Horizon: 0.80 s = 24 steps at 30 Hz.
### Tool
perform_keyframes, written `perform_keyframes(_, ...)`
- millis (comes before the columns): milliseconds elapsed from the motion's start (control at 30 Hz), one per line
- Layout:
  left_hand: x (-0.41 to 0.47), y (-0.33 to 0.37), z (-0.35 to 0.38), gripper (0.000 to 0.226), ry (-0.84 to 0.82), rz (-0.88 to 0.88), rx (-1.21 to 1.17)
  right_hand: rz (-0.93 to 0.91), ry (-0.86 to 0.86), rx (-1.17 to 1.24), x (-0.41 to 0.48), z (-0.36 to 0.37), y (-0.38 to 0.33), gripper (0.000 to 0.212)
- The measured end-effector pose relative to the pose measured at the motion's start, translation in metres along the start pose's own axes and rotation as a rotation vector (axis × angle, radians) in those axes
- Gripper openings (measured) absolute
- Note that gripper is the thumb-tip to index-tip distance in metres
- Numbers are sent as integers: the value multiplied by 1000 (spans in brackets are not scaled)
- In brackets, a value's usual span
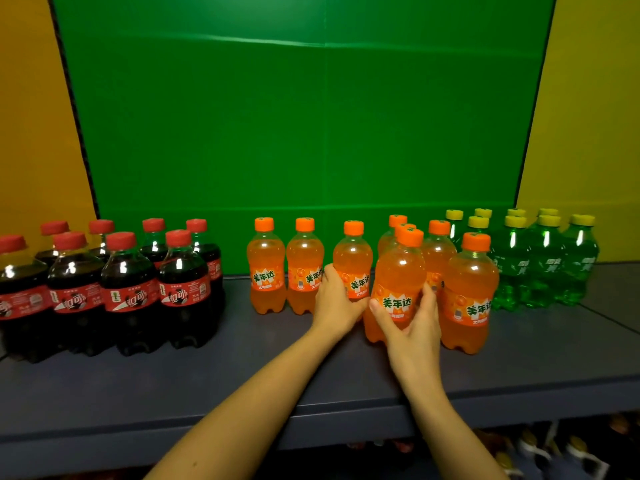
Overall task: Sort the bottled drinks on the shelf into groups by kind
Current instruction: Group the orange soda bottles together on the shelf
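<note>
Sorting looks nearly finished, by my read. Left grip (337, 299) is curled round the lower body of an orange bottle (353, 254), fingers wrapped over its label. The bottle stands upright on the shelf (242, 375). Right grip (412, 327) clasps a nearer orange bottle (400, 271), thumb on its left flank, fingers round its right. It is also upright, base on the shelf, just right of the left grip.

Well left of the left grip: cola bottles (131, 282), red caps, packed in a tight cluster. Just left of that grip: two more orange bottles (285, 265), side by side.

Just right of the right grip: a forward orange bottle (472, 282), with others bunched behind. Beyond these, far right: green bottles (543, 261), yellow caps, clustered. Cannot tell whether the nearest of them touch the orange ones.

Each kind sits in its own zone, and no stray shows. What is left seems to be tidying the orange group, which is strung out left of the grips and bunched to their right. The border between orange and green is tight and may want a gap.
</note>
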<state>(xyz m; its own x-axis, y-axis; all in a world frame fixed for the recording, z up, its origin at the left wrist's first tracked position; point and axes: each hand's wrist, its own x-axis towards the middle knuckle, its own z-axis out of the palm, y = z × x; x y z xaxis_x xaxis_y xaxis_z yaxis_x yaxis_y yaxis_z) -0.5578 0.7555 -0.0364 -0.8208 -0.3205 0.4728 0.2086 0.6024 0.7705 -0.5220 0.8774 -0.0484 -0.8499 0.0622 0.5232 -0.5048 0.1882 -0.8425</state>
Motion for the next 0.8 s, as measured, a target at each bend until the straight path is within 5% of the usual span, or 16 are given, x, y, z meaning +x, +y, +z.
perform_keyframes(500, -41, -9, -90, 66, 74, -44, -56, 14, -209, 36, -2, 6, -4, 86)
perform_keyframes(633, -51, -20, -117, 65, 82, -54, -37, -4, -364, 67, 0, 22, -11, 59)
perform_keyframes(800, -54, -33, -131, 67, 95, -16, -22, -49, -457, 31, 4, 50, -21, 65)
